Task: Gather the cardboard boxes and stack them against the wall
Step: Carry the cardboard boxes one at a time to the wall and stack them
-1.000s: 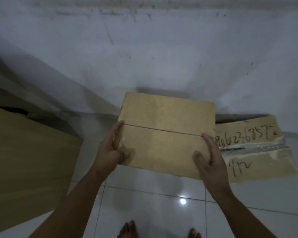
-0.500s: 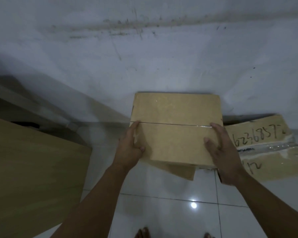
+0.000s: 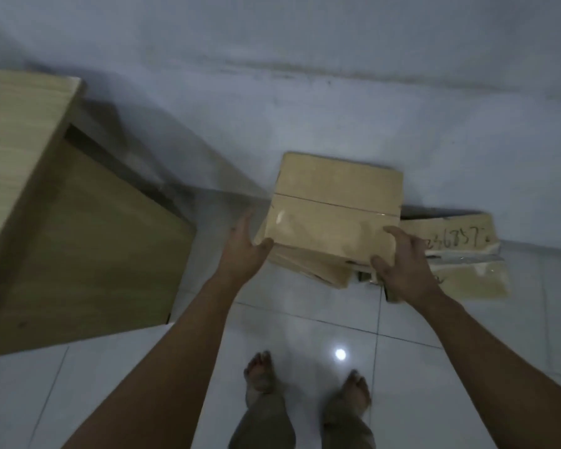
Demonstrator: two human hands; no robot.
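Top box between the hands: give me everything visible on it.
The top box is plain brown cardboard, closed, with two top flaps meeting at a seam across the lid and glossy clear tape glinting on the near flap. It lies flat at the foot of the wall and seems to rest on flattened cardboard. The right hand grips its near right corner; the thumb of the left hand touches the near left corner.

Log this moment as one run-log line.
stage: stacking | cardboard box: on flattened cardboard by wall | left hand: touches left edge | right hand: grips near right corner
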